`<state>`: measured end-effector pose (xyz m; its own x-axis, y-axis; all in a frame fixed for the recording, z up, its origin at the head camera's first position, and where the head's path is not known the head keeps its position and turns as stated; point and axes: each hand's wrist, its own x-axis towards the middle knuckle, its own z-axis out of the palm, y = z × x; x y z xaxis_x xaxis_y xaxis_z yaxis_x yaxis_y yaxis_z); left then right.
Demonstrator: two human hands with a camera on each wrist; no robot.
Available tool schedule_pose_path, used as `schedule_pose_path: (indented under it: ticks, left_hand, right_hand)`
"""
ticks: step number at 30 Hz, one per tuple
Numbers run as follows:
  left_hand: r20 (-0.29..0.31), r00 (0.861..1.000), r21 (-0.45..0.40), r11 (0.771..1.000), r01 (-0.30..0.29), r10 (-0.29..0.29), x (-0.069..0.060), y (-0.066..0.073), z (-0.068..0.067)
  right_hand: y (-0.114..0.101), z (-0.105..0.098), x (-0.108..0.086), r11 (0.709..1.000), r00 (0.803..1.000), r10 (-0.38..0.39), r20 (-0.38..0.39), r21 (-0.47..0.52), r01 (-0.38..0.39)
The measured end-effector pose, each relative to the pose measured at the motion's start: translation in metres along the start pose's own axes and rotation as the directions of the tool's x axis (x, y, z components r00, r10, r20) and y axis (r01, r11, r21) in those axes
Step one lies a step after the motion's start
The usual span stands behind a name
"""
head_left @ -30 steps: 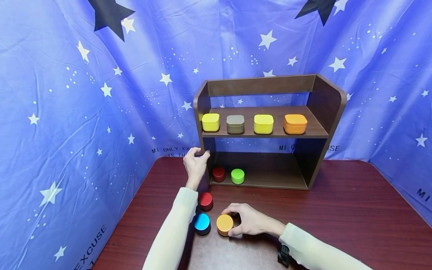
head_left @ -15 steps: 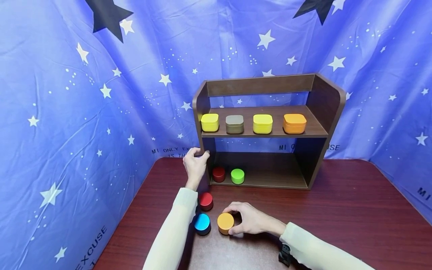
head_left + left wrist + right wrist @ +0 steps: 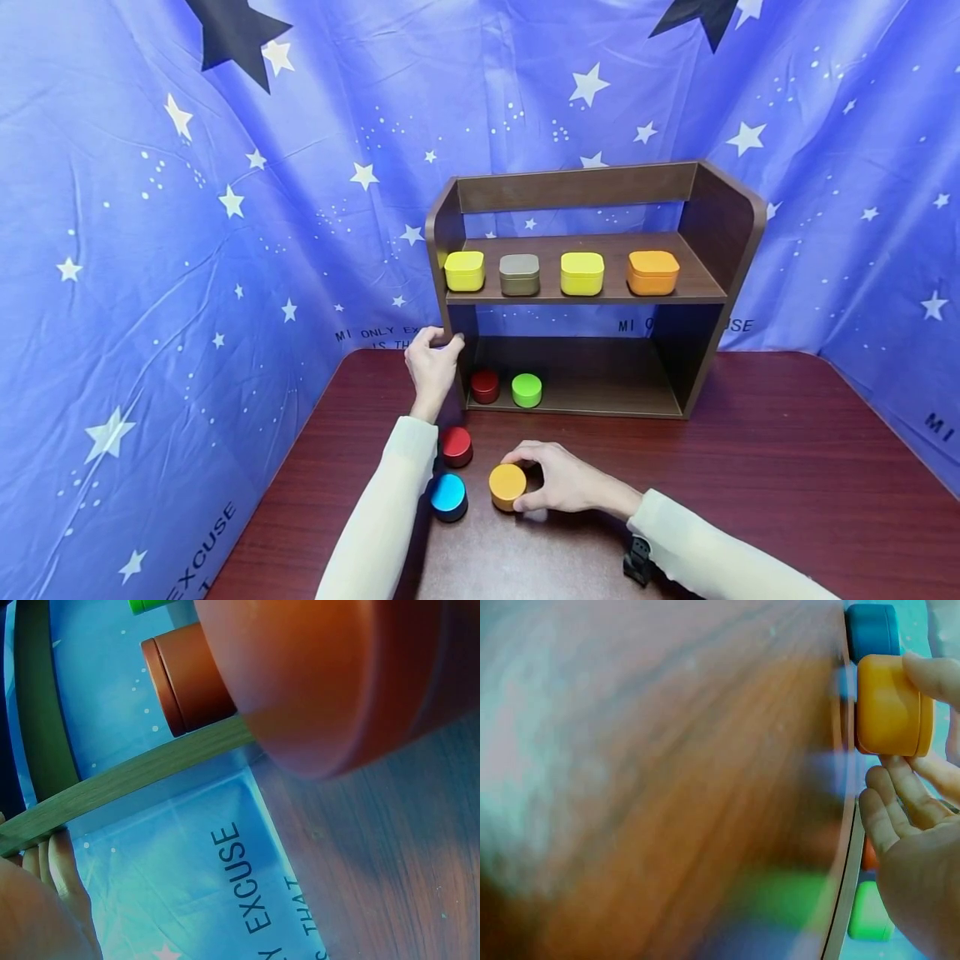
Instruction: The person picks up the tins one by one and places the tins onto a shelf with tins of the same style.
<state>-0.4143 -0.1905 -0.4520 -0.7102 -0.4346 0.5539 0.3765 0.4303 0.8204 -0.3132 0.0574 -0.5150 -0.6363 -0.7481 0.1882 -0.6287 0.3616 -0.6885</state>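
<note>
My left hand (image 3: pixel 432 372) grips the left side panel of the brown shelf (image 3: pixel 577 298), thumb on its front edge; in the left wrist view the fingers (image 3: pixel 64 862) lie behind the panel. On the table, my right hand (image 3: pixel 564 480) pinches a round orange tin (image 3: pixel 507 487) between thumb and fingers. The right wrist view shows the orange tin (image 3: pixel 889 705) with the thumb on one side and fingers on the other. Left of it stand a blue tin (image 3: pixel 449 497) and a red tin (image 3: pixel 457 447).
On the upper shelf stand two yellow boxes (image 3: pixel 465 272) (image 3: pixel 582 274), a grey box (image 3: pixel 519 275) and an orange box (image 3: pixel 652 273). A dark red tin (image 3: pixel 485 387) and a green tin (image 3: pixel 527 390) sit on the lower shelf, at its left. Starry blue cloth hangs behind.
My right hand and the orange tin have moved slightly right and toward the shelf, away from the blue tin. My left hand keeps its grip on the panel.
</note>
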Motion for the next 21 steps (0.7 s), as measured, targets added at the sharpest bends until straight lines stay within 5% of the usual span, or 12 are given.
schedule_pose_path:
  ticks: [21]
  left_hand:
    - [0.000, 1.000, 0.002, 1.000, 0.001, -0.001, 0.000, 0.001, 0.000]
  right_hand:
    - [0.010, -0.036, -0.006, 0.996, 0.990, 0.068, -0.127, -0.049, -0.075]
